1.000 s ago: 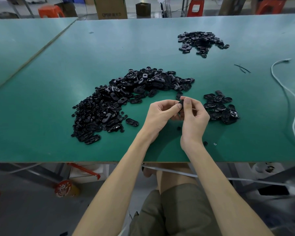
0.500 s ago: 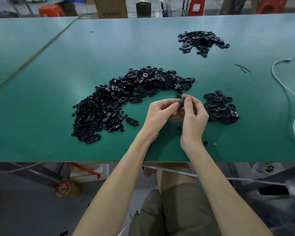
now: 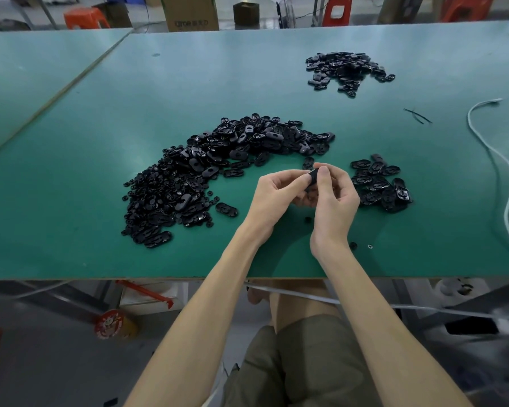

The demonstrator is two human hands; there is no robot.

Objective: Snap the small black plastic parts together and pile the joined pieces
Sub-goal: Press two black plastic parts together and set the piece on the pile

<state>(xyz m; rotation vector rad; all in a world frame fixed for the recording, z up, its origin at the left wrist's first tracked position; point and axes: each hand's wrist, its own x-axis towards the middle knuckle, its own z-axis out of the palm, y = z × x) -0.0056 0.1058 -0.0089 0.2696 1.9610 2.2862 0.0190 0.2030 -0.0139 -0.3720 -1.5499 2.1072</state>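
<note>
Pinching one small black oval plastic part (image 3: 312,180) between both thumbs, left hand (image 3: 272,198) and right hand (image 3: 334,201) curled round it, just above the green desk (image 3: 100,142).

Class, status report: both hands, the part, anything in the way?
Left hand and right hand both pinch one black part. small pile lies just right. Nothing between.

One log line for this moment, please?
left hand: pinches small black plastic part | right hand: pinches same part | pile of black parts: beside right hand
</note>
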